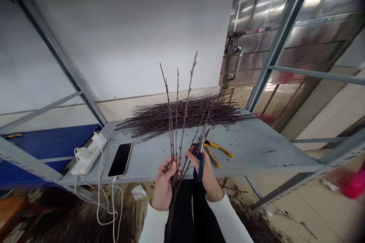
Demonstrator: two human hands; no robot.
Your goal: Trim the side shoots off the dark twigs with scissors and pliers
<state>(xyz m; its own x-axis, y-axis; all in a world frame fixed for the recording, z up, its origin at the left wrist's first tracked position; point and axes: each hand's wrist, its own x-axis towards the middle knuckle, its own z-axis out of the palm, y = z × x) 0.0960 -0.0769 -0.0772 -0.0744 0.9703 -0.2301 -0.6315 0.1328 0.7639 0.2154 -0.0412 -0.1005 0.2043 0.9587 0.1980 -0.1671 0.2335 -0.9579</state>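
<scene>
Several thin dark twigs (186, 108) fan upward from my left hand (167, 176), whose fingers and thumb close round their lower part. Below that hand the stems run down together toward my lap. My right hand (203, 167) grips a pair of dark-blue-handled scissors (200, 161), the blades pointing up and away from me. A twig or two pass close by the right hand's fingers; whether they touch is hard to tell. Just beyond it, yellow-and-black-handled pliers or cutters (219, 149) lie on the grey shelf (251, 148).
A large heap of dark twigs (182, 114) lies along the shelf's back. At the left are a phone (120, 159), a white power strip (89, 153) and loose cables (99, 197). Metal posts (281, 45) frame both sides. More twigs (251, 220) litter the floor.
</scene>
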